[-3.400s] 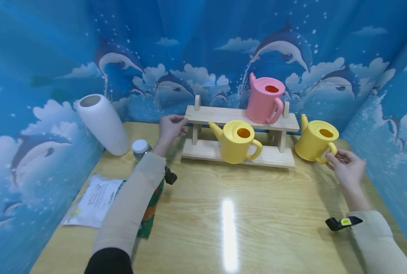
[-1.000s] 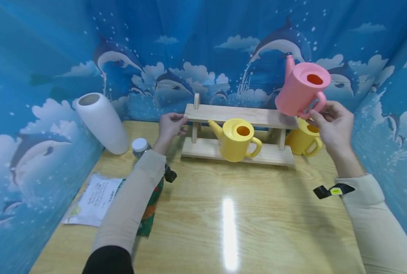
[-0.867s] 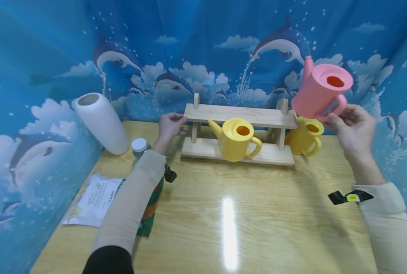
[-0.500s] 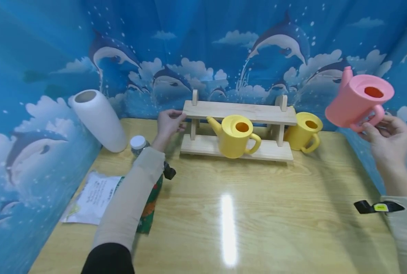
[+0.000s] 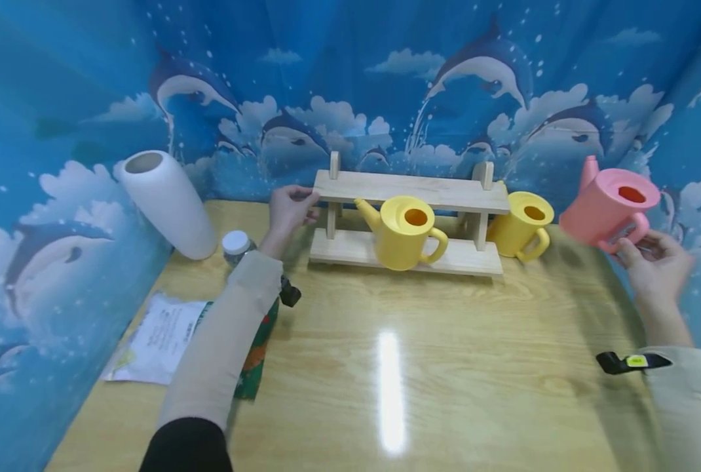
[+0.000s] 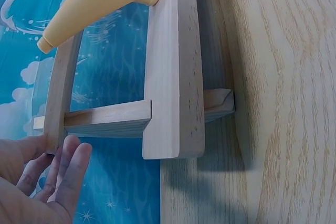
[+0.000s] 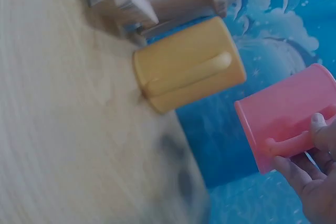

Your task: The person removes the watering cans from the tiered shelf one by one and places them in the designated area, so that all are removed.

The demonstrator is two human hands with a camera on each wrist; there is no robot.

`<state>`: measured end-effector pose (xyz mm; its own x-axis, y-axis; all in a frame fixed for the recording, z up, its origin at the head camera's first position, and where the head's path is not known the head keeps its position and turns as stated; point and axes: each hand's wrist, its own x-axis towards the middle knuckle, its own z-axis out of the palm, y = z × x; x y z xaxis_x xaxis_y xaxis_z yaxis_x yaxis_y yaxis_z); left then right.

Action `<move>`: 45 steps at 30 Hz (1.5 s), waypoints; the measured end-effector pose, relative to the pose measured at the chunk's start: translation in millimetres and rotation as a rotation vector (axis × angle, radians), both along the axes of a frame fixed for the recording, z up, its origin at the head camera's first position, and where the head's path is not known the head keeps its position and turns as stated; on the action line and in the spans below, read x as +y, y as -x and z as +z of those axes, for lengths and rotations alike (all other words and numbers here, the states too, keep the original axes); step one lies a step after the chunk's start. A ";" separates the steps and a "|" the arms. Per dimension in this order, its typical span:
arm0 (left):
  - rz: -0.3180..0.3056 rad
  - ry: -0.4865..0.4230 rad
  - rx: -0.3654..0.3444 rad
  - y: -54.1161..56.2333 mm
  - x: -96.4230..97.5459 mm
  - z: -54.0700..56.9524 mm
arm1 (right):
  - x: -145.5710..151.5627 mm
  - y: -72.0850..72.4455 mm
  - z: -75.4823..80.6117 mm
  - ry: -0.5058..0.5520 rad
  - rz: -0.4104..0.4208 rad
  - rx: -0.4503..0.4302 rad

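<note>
A pink watering can (image 5: 606,206) hangs off the tabletop at the far right, tilted a little, its spout pointing up. My right hand (image 5: 657,269) grips it by the handle, thumb on top, as the right wrist view shows. On the left, my left hand (image 5: 291,213) pinches the end of the upper board of a two-tier wooden shelf (image 5: 374,187), its other fingers loosely spread below. A yellow watering can (image 5: 399,242) stands on the lower board with its spout to the left. Another yellow watering can (image 5: 518,229) stands on the table against the shelf's right end.
A white vase (image 5: 168,206) stands at the back left. Near my left forearm are a white-capped jar (image 5: 235,244) and a white packet (image 5: 156,337), with a green patterned packet (image 5: 253,360) partly under the sleeve. A dolphin-print curtain (image 5: 350,78) encloses the table (image 5: 474,367).
My right hand let go of the right yellow can, now closer to the shelf, then took the pink can off the upper board, carried it right and lowered it. My left hand stayed put.
</note>
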<state>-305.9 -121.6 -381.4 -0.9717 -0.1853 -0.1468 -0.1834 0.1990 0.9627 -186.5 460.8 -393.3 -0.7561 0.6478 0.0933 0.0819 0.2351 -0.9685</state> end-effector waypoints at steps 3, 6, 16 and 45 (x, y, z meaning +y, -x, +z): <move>-0.001 0.006 0.018 2.0 0.2 2.2 | 4.0 1.0 -10.7 0.146 0.005 0.021; 0.001 0.015 0.036 4.2 -0.7 4.6 | 6.8 5.2 -18.7 0.202 0.016 0.001; -0.026 0.039 0.031 3.7 -1.9 -2.0 | 13.8 10.5 -40.6 0.206 0.046 -0.115; -0.020 0.006 0.040 1.6 0.2 -0.5 | -38.1 -11.2 -36.0 -0.068 -0.136 0.125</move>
